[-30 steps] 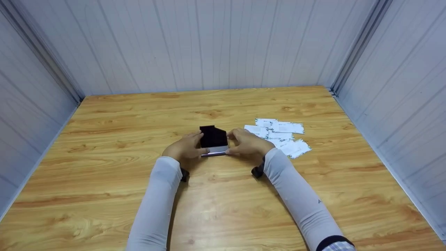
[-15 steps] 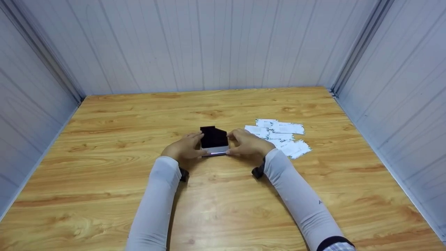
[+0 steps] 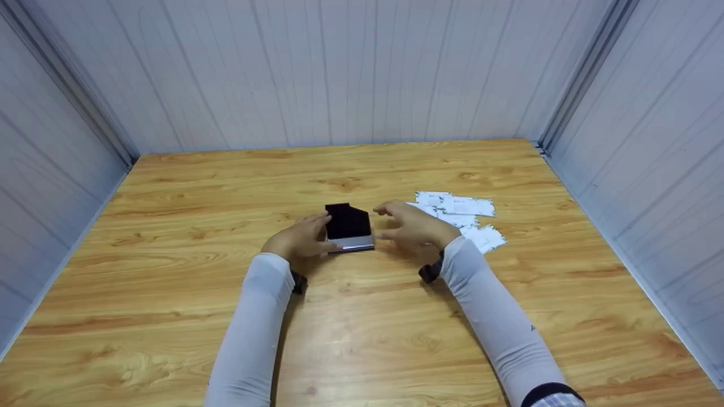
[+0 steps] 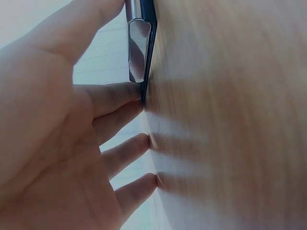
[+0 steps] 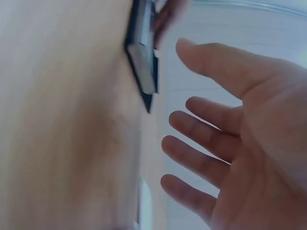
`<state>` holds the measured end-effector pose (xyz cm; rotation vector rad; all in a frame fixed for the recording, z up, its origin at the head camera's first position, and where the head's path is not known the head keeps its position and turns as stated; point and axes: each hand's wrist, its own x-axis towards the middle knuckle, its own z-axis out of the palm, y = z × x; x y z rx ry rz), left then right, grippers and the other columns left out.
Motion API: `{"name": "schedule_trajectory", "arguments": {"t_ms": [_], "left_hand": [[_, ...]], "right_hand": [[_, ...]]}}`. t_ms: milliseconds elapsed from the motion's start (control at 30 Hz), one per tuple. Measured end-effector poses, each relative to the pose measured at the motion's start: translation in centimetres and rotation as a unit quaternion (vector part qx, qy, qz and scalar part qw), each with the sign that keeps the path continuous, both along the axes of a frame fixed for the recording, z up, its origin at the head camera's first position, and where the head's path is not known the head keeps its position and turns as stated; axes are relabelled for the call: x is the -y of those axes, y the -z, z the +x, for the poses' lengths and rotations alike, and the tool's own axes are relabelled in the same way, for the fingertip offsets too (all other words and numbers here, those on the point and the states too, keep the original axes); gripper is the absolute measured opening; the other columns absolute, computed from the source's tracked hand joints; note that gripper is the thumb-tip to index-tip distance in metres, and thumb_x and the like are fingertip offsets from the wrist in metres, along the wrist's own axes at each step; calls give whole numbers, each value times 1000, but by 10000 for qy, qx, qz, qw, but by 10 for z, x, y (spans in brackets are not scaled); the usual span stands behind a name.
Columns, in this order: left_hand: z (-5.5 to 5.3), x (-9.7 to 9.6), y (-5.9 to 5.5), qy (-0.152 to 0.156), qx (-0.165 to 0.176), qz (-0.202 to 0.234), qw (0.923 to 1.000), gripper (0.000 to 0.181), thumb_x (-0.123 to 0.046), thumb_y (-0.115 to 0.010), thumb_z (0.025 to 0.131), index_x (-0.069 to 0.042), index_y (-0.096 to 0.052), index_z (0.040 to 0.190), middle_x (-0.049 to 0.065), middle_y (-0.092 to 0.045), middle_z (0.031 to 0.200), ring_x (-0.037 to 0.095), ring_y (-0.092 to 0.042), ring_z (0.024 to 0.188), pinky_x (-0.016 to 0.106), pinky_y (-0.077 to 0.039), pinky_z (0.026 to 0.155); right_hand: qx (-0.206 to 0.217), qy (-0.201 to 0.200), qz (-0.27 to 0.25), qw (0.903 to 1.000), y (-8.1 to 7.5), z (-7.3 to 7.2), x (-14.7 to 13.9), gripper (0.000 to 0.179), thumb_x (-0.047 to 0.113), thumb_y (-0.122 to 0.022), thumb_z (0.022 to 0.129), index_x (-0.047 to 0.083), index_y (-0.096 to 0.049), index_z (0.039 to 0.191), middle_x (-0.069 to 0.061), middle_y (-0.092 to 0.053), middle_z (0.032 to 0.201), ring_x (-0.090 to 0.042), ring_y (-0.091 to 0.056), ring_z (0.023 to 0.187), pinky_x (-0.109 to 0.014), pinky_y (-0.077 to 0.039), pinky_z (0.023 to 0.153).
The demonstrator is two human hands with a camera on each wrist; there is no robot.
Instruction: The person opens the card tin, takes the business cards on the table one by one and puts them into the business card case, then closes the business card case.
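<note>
A card case (image 3: 348, 222), black inside with a shiny metal strip along its near side, lies on the wooden table. My left hand (image 3: 297, 237) holds its left side, thumb at the near corner and fingers farther back. In the left wrist view, the case (image 4: 138, 50) sits between the thumb and index finger, while other fingertips touch the tabletop. Just right of the case, my right hand (image 3: 417, 226) hovers apart from it. The right wrist view has this hand (image 5: 249, 143) with fingers spread and holding nothing, the case (image 5: 142, 67) beyond the thumb.
Several white cards (image 3: 466, 206) with patterned edges lie overlapping on the table, right of the case and partly behind the right hand. Pale panelled walls (image 3: 350, 73) border the table (image 3: 350, 339) at the back and on both sides.
My right hand has let go of the case's right side and moved a little to the right, its fingers opening. The left hand and the case have stayed in place.
</note>
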<state>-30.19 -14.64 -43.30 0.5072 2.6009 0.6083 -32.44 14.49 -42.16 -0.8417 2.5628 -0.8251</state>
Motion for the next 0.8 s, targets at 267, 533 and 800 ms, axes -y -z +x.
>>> {"name": "schedule_trajectory", "arguments": {"t_ms": [267, 533, 800], "left_hand": [[1, -2, 0, -12, 54, 73, 10000, 85, -53, -56, 100, -13, -14, 163, 10, -10, 167, 35, -4, 152, 56, -13, 119], [2, -3, -1, -60, 71, 51, 9999, 86, -54, -56, 99, -14, -14, 163, 8, -10, 167, 34, -3, 152, 56, -12, 119], [3, -4, 0, -42, 8, -15, 10000, 85, -52, -55, 101, -12, -13, 163, 10, -10, 167, 36, -4, 152, 55, -13, 120]], "right_hand": [[-261, 327, -101, 9991, -15, -6, -35, 64, 36, -62, 101, 6, -39, 153, -13, -44, 150, -32, -39, 139, -51, -34, 112], [-280, 921, -60, 9953, -22, -12, -67, 63, 35, -61, 102, 7, -39, 153, -15, -43, 151, -35, -37, 141, -53, -34, 112], [-582, 1405, 552, 9868, -11, -21, -78, 59, 30, -64, 101, 2, -45, 148, -19, -50, 145, -38, -44, 134, -54, -38, 108]]}}
